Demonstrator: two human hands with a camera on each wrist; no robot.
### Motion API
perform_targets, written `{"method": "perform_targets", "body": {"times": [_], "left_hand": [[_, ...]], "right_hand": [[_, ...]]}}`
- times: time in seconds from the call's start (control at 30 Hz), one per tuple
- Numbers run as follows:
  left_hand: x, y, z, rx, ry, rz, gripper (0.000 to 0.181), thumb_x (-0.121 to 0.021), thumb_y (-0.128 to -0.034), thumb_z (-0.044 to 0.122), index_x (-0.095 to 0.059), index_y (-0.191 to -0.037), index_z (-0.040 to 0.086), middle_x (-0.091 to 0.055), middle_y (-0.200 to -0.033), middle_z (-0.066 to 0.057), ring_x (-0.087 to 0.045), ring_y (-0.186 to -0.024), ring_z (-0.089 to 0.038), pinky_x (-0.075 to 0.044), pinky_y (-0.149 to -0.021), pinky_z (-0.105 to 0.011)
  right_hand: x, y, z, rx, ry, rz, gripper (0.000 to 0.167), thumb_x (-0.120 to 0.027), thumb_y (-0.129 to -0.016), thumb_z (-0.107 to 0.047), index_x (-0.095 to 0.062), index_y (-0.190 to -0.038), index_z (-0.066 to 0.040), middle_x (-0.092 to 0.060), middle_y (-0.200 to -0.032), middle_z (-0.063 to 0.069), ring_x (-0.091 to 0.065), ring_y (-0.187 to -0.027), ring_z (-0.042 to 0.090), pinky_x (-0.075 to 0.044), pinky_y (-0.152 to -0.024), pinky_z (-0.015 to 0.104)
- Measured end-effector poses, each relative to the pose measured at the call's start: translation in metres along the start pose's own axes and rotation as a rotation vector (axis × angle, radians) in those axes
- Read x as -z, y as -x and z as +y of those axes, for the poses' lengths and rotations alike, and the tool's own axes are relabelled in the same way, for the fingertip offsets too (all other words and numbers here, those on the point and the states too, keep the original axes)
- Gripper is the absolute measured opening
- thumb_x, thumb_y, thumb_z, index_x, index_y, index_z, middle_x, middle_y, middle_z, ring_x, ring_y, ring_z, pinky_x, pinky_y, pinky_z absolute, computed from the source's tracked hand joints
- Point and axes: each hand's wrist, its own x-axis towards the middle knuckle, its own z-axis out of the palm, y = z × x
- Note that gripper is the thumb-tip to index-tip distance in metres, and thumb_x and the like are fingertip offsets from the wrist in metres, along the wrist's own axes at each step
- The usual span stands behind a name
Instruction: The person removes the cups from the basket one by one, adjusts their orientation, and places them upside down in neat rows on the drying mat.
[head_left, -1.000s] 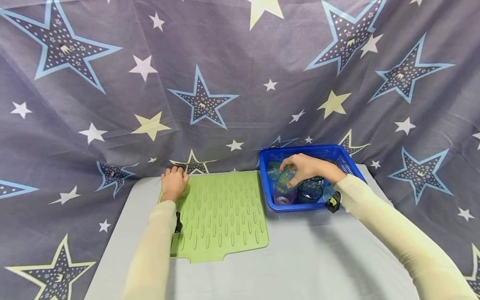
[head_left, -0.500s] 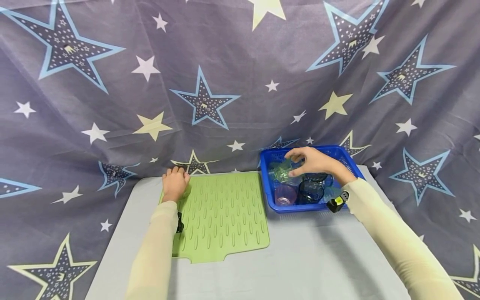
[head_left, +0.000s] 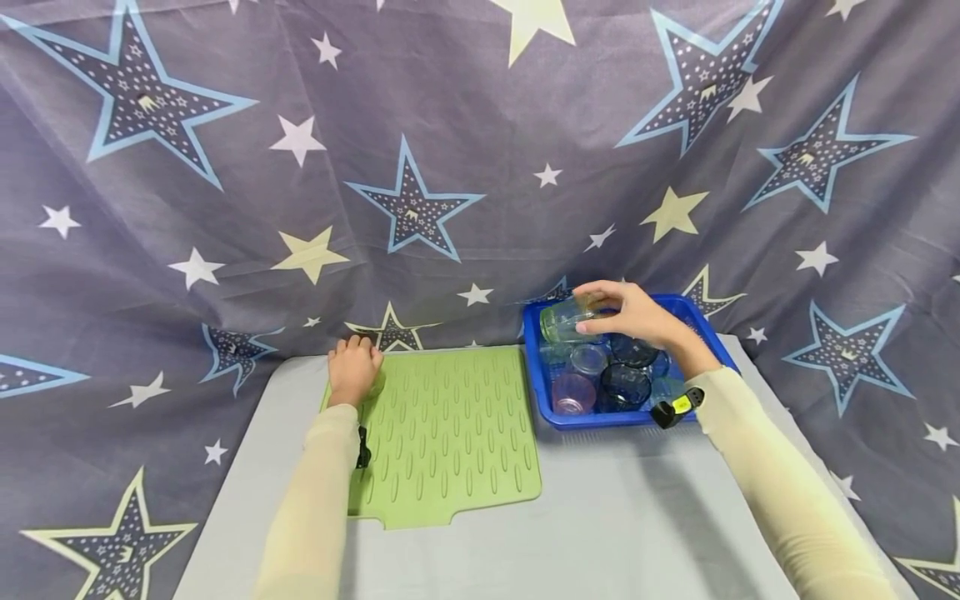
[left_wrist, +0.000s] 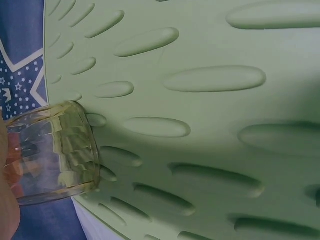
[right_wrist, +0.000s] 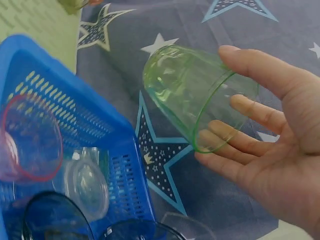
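My right hand (head_left: 633,315) (right_wrist: 280,120) grips a clear green cup (head_left: 564,321) (right_wrist: 182,90) near its rim, thumb on one side and fingers on the other. The cup lies tilted on its side in the air over the back left of the blue basket (head_left: 534,367) (right_wrist: 95,100). At the green mat's (head_left: 450,433) (left_wrist: 210,110) back left corner, my left hand (head_left: 352,369) (left_wrist: 9,195) holds a clear yellowish cup (left_wrist: 55,150), whose rim is at the mat in the left wrist view. From the head that cup is mostly hidden.
Inside the basket stand several cups, among them a pink one (head_left: 573,395) (right_wrist: 32,140), a clear one (head_left: 589,360) (right_wrist: 86,187) and a dark blue one (head_left: 626,387). A starry curtain (head_left: 480,167) hangs behind the white table (head_left: 600,525).
My right hand has lifted the green cup up and back from among the others and tipped it sideways. The left hand has stayed at the mat's corner.
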Motion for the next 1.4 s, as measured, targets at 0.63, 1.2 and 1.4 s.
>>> {"method": "perform_targets", "body": {"times": [0.63,1.2,1.4], "left_hand": [[-0.002,0.003,0.003,0.005,0.002,0.024,0.034,-0.039,-0.1036,0.024,-0.062,-0.11,0.0,-0.06,-0.118,-0.021,-0.053,-0.11,-0.043,-0.044,-0.093,-0.059],[0.001,0.003,-0.001,-0.004,0.003,0.027,0.033,-0.038,-0.1042,0.024,-0.061,-0.109,0.0,-0.06,-0.117,-0.021,-0.053,-0.108,-0.043,-0.043,-0.093,-0.059],[0.003,0.002,0.001,-0.008,0.001,0.008,0.034,-0.037,-0.1045,0.023,-0.06,-0.111,-0.001,-0.059,-0.117,-0.021,-0.052,-0.108,-0.043,-0.043,-0.092,-0.058]], "right_hand": [[-0.021,-0.008,0.011,-0.007,-0.546,0.067,0.049,-0.058,-0.099,-0.001,-0.049,-0.147,-0.005,-0.06,-0.118,0.002,-0.063,-0.107,0.014,-0.056,-0.094,0.026],[-0.035,-0.018,0.012,-0.017,-0.651,0.028,0.044,-0.055,-0.102,-0.005,-0.05,-0.146,-0.008,-0.057,-0.124,0.001,-0.062,-0.113,0.013,-0.055,-0.098,0.028],[-0.035,-0.02,0.008,-0.026,-0.668,0.021,0.047,-0.055,-0.102,-0.007,-0.047,-0.149,-0.004,-0.057,-0.125,0.004,-0.063,-0.114,0.015,-0.056,-0.099,0.028]]}}
